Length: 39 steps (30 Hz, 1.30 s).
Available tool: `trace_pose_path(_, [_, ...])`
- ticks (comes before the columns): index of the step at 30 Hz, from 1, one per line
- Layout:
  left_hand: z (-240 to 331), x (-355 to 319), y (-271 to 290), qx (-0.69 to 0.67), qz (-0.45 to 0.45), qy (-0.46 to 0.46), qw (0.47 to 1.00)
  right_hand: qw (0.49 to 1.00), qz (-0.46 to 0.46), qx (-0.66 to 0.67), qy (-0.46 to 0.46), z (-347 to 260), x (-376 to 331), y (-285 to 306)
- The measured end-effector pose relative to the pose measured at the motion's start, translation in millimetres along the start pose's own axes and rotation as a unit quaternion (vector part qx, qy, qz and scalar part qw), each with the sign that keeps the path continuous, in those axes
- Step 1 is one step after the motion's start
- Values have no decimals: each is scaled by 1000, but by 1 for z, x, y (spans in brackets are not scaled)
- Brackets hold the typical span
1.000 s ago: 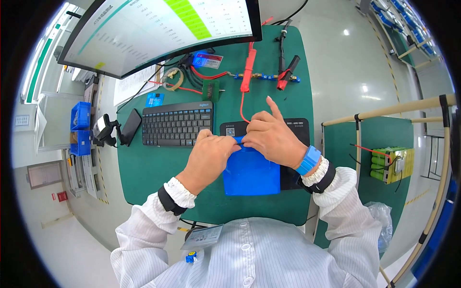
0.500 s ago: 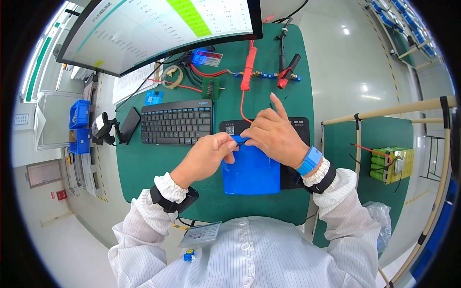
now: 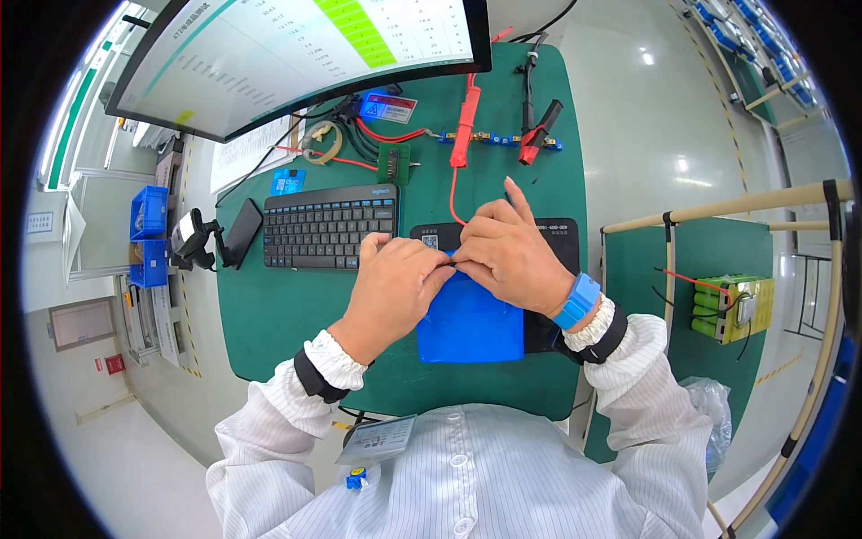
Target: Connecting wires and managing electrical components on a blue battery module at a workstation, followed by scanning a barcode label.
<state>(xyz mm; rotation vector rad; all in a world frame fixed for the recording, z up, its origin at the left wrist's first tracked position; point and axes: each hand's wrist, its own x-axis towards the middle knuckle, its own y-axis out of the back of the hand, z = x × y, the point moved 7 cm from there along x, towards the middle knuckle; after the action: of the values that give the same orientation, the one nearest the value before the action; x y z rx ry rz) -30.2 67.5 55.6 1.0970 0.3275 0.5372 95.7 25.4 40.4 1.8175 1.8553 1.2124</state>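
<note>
A blue flat-topped wrapped block, which looks like a battery pack [image 3: 471, 328], lies on a black mat [image 3: 558, 241] in front of me. Over its far edge, my left hand [image 3: 395, 286] and my right hand [image 3: 510, 256] meet fingertip to fingertip, both in a pinch. What sits between the fingers is hidden. My right index finger points up, away from the pinch. A thin red wire [image 3: 453, 199] runs from beneath a red clip [image 3: 465, 126] down to the right hand's fingers.
Left of my hands is a black keyboard [image 3: 330, 229], with a monitor [image 3: 305, 54] behind it. A black-and-red clip [image 3: 540, 133] lies by a blue terminal strip [image 3: 489, 139]. A tape roll [image 3: 321, 144] is at the back left. Another battery pack [image 3: 732, 308] rests on the right-hand table.
My left hand has moved up and closer to the right, its fingers now covering the small dark piece seen at the fingertips before. The right hand has barely shifted.
</note>
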Motion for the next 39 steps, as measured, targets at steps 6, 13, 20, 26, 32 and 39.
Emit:
trace_pose_path(6, [-16,7,-11,-149,-135,139,970,1000,4,-23,10,-3,2,2])
trace_pose_path(13, [-32,3,-25,-362,-215,235,876,992,-16,-109,68,-9,-1,-3])
trace_pose_path(20, [-11,4,-6,-142,-99,94,980,995,-17,-58,76,-5,-3,-3])
trace_pose_path(26, [2,-5,-4,32,-10,-38,999,998,-37,-9,58,0,-1,-6])
trace_pose_path(32, [9,-6,-3,77,22,-70,994,998,-42,4,47,3,-3,-6])
trace_pose_path(39, [15,0,-7,92,31,-95,991,999,-40,-19,31,4,-4,-5])
